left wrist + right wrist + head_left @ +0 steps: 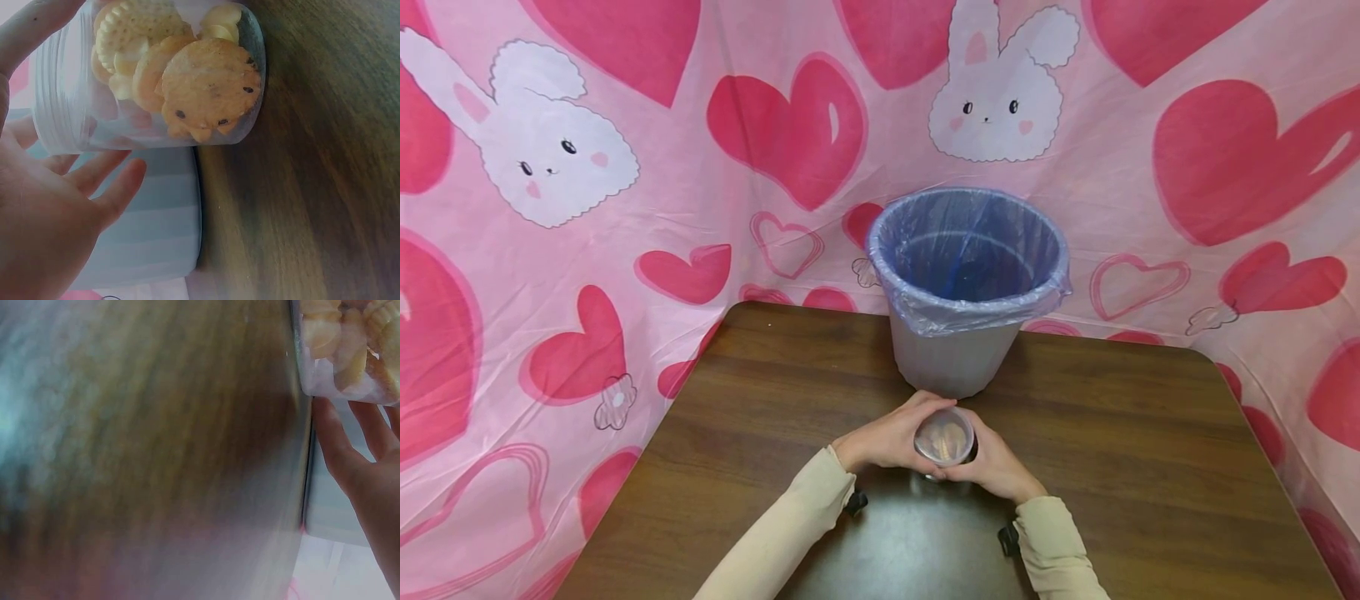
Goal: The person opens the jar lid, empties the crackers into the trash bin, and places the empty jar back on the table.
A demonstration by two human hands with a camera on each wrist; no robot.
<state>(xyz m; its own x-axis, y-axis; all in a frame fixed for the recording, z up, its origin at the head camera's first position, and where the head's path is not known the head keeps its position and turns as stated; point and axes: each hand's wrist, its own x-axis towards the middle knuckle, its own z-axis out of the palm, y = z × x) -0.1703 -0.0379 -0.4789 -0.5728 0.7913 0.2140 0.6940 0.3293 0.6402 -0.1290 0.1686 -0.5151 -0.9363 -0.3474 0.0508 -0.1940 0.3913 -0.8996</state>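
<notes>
Between both hands is a clear plastic jar (943, 437) of cookies, near the middle of the table. From the left, the left hand (891, 437) grips its upper part with thumb and fingers around the side. The right hand (996, 462) holds the opposite side in the same way. The left wrist view shows the jar upright, with a round brown cookie (209, 81) with dark spots and a pale dotted cookie (140, 31) inside. Several more cookies (350, 347) show through the wall in the right wrist view. Whether a lid covers the top cannot be told.
Just behind the hands stands a pale trash bin (951, 362) lined with a bluish translucent bag (970, 312). The brown wooden table (1150, 450) extends to both sides. A pink cloth (820, 33) with hearts and bunnies hangs around the back and sides.
</notes>
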